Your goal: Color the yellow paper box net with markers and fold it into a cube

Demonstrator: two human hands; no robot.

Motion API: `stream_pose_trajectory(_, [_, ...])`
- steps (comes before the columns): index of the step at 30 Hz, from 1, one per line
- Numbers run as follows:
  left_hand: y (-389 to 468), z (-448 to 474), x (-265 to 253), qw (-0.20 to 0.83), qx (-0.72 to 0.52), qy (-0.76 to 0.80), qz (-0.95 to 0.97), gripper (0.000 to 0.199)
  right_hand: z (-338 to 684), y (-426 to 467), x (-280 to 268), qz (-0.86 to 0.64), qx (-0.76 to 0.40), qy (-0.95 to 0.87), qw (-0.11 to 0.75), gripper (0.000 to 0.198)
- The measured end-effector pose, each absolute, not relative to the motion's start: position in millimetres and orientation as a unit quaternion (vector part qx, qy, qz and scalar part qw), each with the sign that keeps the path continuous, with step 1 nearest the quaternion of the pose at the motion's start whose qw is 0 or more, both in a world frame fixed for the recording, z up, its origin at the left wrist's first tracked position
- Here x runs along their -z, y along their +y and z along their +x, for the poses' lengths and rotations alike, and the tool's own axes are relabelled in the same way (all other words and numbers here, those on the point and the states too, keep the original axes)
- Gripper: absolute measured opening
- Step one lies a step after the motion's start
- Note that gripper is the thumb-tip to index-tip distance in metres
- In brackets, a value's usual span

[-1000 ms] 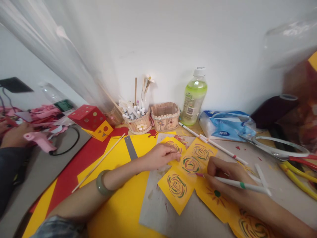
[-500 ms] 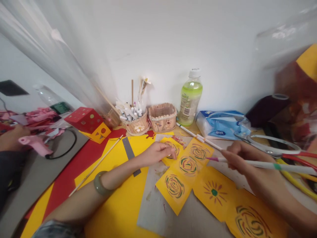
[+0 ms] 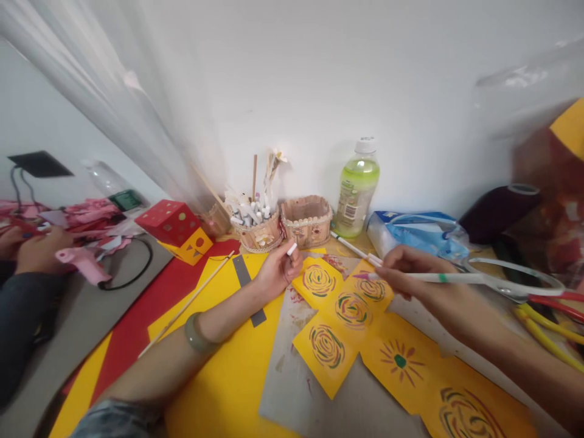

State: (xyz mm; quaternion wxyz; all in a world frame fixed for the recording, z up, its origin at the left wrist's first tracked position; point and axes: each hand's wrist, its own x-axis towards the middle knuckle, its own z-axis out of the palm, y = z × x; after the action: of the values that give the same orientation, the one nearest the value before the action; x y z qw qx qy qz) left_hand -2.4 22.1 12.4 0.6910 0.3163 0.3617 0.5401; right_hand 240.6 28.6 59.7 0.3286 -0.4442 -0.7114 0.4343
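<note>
My left hand (image 3: 280, 267), fingers curled, holds a small white cap (image 3: 292, 249) just left of the yellow paper cutout (image 3: 326, 347). The cutout is made of joined squares bearing dashed, coloured spirals and a green-centred sunburst. My right hand (image 3: 413, 271) is closed on a white marker (image 3: 451, 278) with a purple tip and a green band. The marker's tip points left, over the cutout's upper squares, towards my left hand; whether it touches the paper I cannot tell. Another slim white pen (image 3: 349, 244) lies behind, its near end by my right fingers.
A pen basket (image 3: 258, 236), a second wooden basket (image 3: 305, 225), a green drink bottle (image 3: 358, 188) and a tissue pack (image 3: 415, 234) line the wall. Scissors (image 3: 515, 286) lie right. Leftward are a red box (image 3: 168, 222), a pink glue gun (image 3: 82, 264) and another person's hands (image 3: 41, 249).
My left hand has lifted off the paper and drawn left, the white cap now showing in its fingers. My right hand has moved left with the marker. The view has shifted slightly.
</note>
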Motion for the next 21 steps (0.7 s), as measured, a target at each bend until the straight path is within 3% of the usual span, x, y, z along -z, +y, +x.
stream_pose_trajectory(5, [23.1, -2.9, -10.8, 0.704, -0.536, 0.354, 0.301, 0.039, 207.4, 44.2, -45.0, -0.373, -0.468, -0.741, 0.303, 0.029])
stream_pose_trajectory(21, [24.6, -3.1, -10.4, 0.702, -0.53, 0.368, 0.301, 0.038, 192.3, 58.5, -9.0, -0.339, -0.439, -0.768, 0.321, 0.029])
